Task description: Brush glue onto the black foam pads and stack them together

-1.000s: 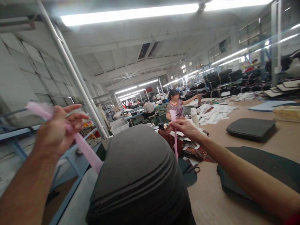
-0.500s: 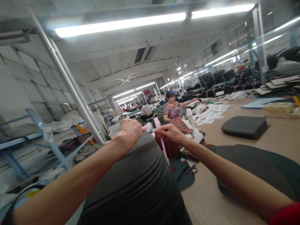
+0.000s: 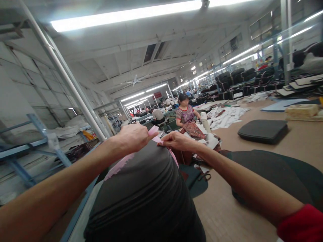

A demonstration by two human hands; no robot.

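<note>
A tall stack of dark grey rounded pieces (image 3: 143,195) stands right in front of me on the brown table (image 3: 227,211). A pink strip (image 3: 118,167) runs over its far end and down both sides. My left hand (image 3: 132,137) is closed on the strip at the top of the stack. My right hand (image 3: 176,141) pinches the same strip just to the right; the two hands nearly touch.
A dark flat cushion (image 3: 262,130) lies at the right, and large dark sheets (image 3: 275,171) lie under my right arm. A person in a striped top (image 3: 186,114) works at the table's far end among white paper pieces (image 3: 227,116). Blue metal racks (image 3: 37,148) stand at the left.
My left hand came in from far left to the top of the stack and met my right hand. The pink strip now lies drawn over the stack instead of hanging loose.
</note>
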